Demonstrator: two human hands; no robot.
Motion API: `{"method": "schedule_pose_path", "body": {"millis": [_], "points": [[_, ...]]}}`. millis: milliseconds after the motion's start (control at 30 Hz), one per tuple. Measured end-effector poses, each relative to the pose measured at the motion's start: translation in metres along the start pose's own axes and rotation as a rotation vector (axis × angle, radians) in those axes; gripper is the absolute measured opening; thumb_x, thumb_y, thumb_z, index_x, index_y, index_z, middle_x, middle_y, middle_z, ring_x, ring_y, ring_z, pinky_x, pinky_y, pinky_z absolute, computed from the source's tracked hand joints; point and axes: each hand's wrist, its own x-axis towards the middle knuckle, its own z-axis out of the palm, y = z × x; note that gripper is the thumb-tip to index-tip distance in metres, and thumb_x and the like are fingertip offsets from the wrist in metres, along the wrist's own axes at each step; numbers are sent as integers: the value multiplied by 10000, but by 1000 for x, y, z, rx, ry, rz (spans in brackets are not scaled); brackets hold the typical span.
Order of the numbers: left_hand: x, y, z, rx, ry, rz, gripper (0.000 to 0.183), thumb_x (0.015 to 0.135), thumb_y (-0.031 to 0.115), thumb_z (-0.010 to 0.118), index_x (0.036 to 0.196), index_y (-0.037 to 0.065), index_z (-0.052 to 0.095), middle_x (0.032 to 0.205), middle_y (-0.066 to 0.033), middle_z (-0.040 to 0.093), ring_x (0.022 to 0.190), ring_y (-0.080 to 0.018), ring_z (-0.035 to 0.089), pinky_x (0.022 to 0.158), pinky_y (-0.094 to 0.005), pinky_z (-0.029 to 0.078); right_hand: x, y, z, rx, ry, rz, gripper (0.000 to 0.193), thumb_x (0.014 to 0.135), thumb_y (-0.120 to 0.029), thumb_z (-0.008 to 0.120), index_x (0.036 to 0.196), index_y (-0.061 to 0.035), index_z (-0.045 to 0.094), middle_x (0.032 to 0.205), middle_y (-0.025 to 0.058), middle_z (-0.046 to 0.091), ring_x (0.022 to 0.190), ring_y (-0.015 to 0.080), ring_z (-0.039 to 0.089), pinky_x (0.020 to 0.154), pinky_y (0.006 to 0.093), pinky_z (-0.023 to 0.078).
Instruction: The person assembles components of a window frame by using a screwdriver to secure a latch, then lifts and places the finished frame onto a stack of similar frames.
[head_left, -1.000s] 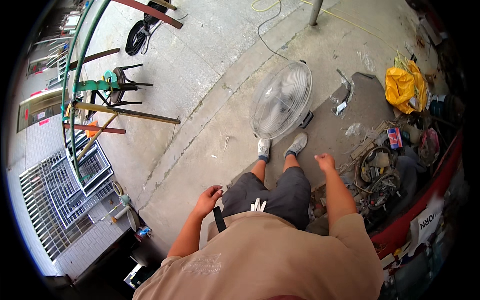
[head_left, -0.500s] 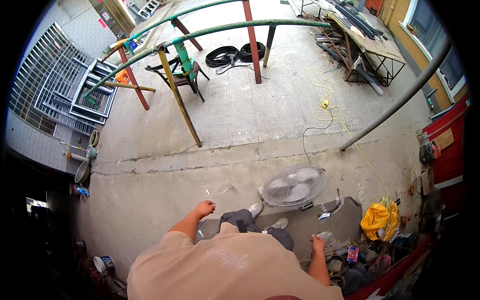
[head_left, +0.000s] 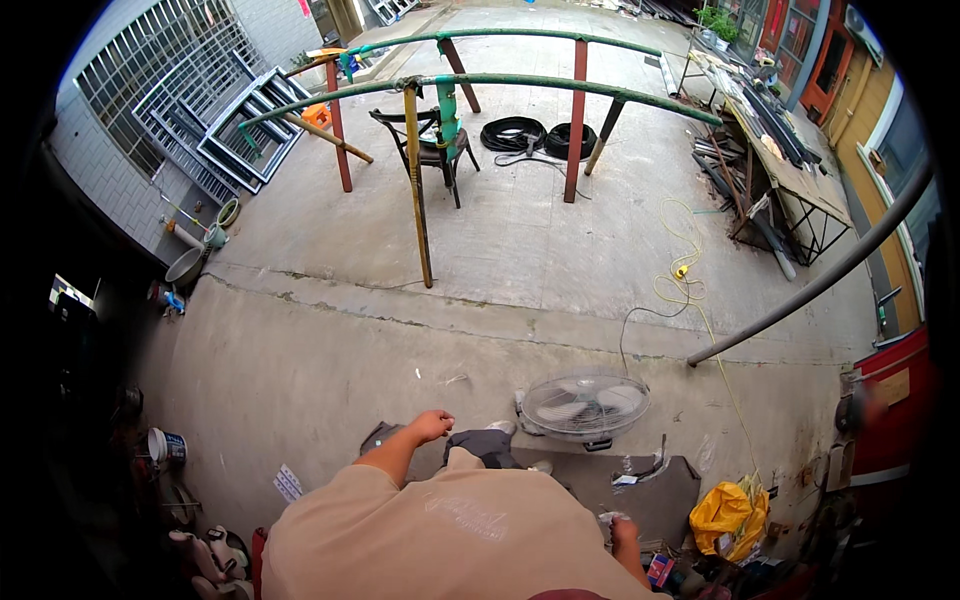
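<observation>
My left hand hangs in front of my left hip, its fingers curled in; whether anything small is inside I cannot make out. Down at my right side is my right hand, also closed, its fingers partly hidden. A whitish, see-through scrap shows right beside it; I cannot tell whether they touch. Beyond my feet a round fan with a wire guard lies on the concrete. A dark mat stretches under and beside my feet, with a small white packet on it.
A yellow bag sits at the mat's right end, near a pile of clutter. A slanting grey pole and a yellow cord are to the right. Green rails on posts, a chair and coiled black hose stand farther off.
My view has turned and shifted, so the yard's things sit farther right in the picture. Both arms still hang at my sides, the hands closed as before. More clutter shows at lower left.
</observation>
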Motion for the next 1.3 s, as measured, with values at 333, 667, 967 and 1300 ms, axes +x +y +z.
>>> {"method": "schedule_pose_path", "body": {"millis": [333,667,967,1300], "points": [[-70,-106,5,-25,120,-208,283,1025,267,607,1111,21,717,962,-80,727,781,-186,680,607,-337,500,24,-40,-9,-133,-23,38,280,949,-264,705,985,12,724,836,113,706,726,218,633,665,400,493],[-15,-77,-2,-59,106,-119,303,981,287,622,1117,36,725,905,-51,713,729,-162,658,573,-324,493,-13,-133,16,-65,61,-312,322,921,-265,749,989,49,734,887,102,731,811,197,647,741,378,517],[3,-10,-17,-179,9,58,380,1009,271,611,1281,10,655,1054,-96,721,887,-194,688,765,-339,544,24,26,-63,-618,52,-288,404,991,-388,610,869,-14,700,743,119,692,683,283,654,644,471,504],[72,-44,-43,185,-225,-394,394,1049,276,530,1378,60,552,1242,-160,700,1025,-313,711,831,-420,567,-169,-21,-19,-165,503,-16,480,880,-467,728,1010,-7,765,1001,207,755,969,377,723,848,485,548]]}}
